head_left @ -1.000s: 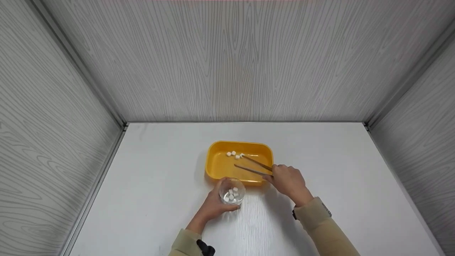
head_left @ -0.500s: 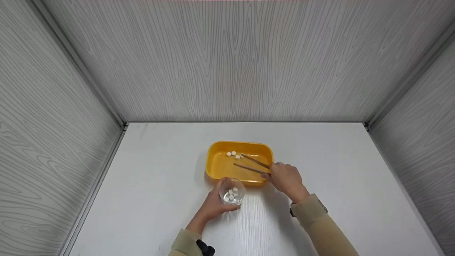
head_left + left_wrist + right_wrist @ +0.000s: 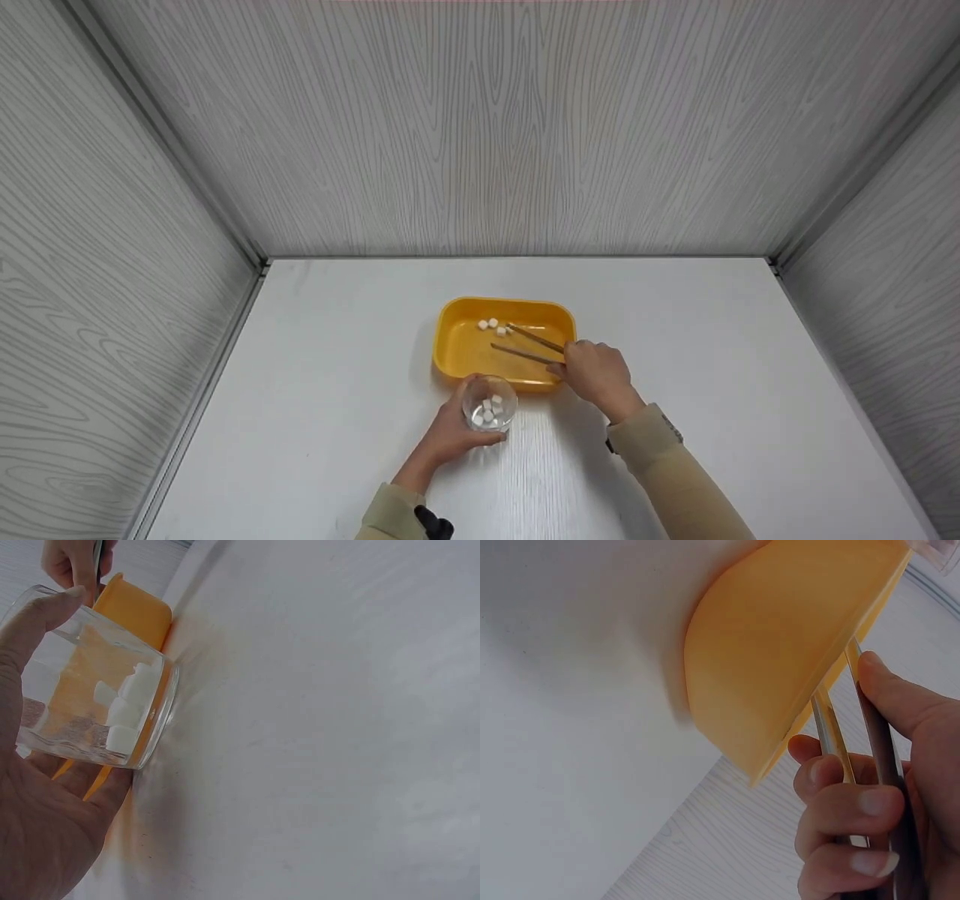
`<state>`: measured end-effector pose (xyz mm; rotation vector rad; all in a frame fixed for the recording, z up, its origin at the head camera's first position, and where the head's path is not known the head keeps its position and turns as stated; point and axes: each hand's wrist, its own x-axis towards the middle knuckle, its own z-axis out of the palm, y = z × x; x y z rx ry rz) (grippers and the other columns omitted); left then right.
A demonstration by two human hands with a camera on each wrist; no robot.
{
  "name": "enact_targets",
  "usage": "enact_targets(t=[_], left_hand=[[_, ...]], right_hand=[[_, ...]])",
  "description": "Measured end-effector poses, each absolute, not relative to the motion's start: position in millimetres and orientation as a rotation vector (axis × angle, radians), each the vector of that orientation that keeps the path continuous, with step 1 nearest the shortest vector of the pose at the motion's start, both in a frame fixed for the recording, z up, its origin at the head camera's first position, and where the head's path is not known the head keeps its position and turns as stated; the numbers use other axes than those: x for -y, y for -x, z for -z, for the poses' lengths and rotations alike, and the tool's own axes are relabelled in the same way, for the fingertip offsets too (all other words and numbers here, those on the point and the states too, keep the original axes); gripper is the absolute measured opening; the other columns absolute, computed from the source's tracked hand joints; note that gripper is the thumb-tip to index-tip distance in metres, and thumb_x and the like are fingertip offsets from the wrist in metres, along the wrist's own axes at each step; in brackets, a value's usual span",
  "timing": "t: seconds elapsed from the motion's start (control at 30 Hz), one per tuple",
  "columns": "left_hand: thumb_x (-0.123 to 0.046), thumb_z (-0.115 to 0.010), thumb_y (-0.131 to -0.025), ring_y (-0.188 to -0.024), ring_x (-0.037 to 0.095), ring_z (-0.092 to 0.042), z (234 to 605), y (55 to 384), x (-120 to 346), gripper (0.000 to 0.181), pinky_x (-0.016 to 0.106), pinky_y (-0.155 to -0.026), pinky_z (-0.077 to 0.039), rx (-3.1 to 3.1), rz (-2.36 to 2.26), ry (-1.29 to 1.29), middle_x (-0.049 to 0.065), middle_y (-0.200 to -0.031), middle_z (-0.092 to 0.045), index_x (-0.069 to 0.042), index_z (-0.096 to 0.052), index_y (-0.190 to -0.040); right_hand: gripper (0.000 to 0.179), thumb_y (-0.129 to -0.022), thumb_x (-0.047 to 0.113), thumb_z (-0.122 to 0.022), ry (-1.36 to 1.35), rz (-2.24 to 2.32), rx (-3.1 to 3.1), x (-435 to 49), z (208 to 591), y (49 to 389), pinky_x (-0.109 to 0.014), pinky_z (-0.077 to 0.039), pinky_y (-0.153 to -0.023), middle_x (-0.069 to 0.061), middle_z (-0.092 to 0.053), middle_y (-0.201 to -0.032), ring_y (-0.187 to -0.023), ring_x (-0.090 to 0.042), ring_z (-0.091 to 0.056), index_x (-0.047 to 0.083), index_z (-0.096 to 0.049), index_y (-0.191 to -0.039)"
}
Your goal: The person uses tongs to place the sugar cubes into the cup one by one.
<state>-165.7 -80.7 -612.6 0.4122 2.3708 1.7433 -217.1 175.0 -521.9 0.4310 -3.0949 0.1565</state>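
Note:
My left hand (image 3: 448,433) grips a clear glass (image 3: 490,420) from its left side, close to the tray's front edge. Several white cubes (image 3: 124,712) lie at the bottom of the glass. In my right hand (image 3: 598,373) is a pair of metal tongs (image 3: 881,742), its two arms spread apart. They reach over the rim of the yellow tray (image 3: 450,360). The far tip is right at a white cube in the tray, partly covering it. More white cubes (image 3: 493,323) sit just left of that tip. The tips are hidden behind the tray wall in the right wrist view.
A white tabletop (image 3: 330,375) carries everything. Grey wood-grain panels stand at the back (image 3: 480,135) and on both sides. A dark band (image 3: 433,523) sits on the left wrist, over a beige sleeve.
My right hand and the tongs have shifted slightly left and away from me, so the far tip covers more of the rightmost cube. The left hand and glass stay put.

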Motion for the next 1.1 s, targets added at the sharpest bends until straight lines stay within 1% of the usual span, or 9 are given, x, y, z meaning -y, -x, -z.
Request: enact_targets(t=[0.13, 0.37, 0.63, 0.77, 0.87, 1.1], left_hand=[[-0.023, -0.091, -0.067, -0.135, 0.03, -0.038, 611.4, 165.4, 80.7, 0.106, 0.051, -0.109, -0.03, -2.371, -1.742, -0.41, 0.013, -0.148, -0.041, -0.005, -0.028, -0.15], [-0.02, -0.091, -0.067, -0.134, 0.028, -0.039, 609.9, 165.2, 79.5, 0.103, 0.049, -0.11, -0.029, -2.345, -1.762, -0.418, 0.011, -0.147, -0.043, -0.006, -0.031, -0.149], [-0.02, -0.091, -0.067, -0.135, 0.028, -0.039, 611.1, 164.7, 79.7, 0.104, 0.05, -0.111, -0.028, -2.348, -1.763, -0.417, 0.011, -0.148, -0.042, -0.006, -0.03, -0.15], [-0.022, -0.091, -0.067, -0.134, 0.027, -0.039, 610.6, 164.6, 79.7, 0.103, 0.049, -0.11, -0.029, -2.362, -1.747, -0.415, 0.01, -0.147, -0.043, -0.007, -0.032, -0.149], [-0.022, -0.091, -0.066, -0.133, 0.028, -0.04, 610.4, 164.6, 79.8, 0.102, 0.05, -0.11, -0.03, -2.368, -1.753, -0.431, 0.01, -0.147, -0.043, -0.006, -0.032, -0.148], [-0.024, -0.092, -0.066, -0.133, 0.028, -0.04, 610.9, 165.6, 80.1, 0.103, 0.05, -0.109, -0.03, -2.369, -1.748, -0.431, 0.011, -0.147, -0.043, -0.008, -0.032, -0.148]], right_hand=[[0.041, -0.086, 0.045, -0.073, -0.422, -0.156, 3.108, -173.8, 523.0, 218.8, -0.035, -0.043, -0.048, -0.002, -0.049, -0.061, -0.051, -0.02, -0.047, 0.005, -0.063, -0.081], [0.039, -0.085, 0.041, -0.076, -0.433, -0.164, 3.079, -173.8, 525.4, 219.9, -0.039, -0.049, -0.05, -0.005, -0.055, -0.064, -0.051, -0.022, -0.05, 0.004, -0.065, -0.082], [0.04, -0.085, 0.04, -0.076, -0.439, -0.14, 3.093, -171.3, 524.9, 222.7, -0.041, -0.049, -0.051, -0.007, -0.057, -0.065, -0.052, -0.023, -0.051, 0.001, -0.067, -0.085], [0.04, -0.085, 0.04, -0.076, -0.442, -0.131, 3.106, -170.6, 524.3, 223.6, -0.039, -0.049, -0.051, -0.006, -0.056, -0.065, -0.053, -0.023, -0.05, 0.001, -0.068, -0.088], [0.04, -0.085, 0.039, -0.075, -0.45, -0.128, 3.108, -170.5, 524.7, 224.1, -0.038, -0.048, -0.051, -0.005, -0.056, -0.065, -0.053, -0.023, -0.049, 0.0, -0.069, -0.09], [0.04, -0.086, 0.041, -0.074, -0.465, -0.115, 3.105, -169.7, 525.3, 225.6, -0.039, -0.048, -0.051, -0.005, -0.056, -0.064, -0.052, -0.022, -0.049, 0.001, -0.07, -0.09]])
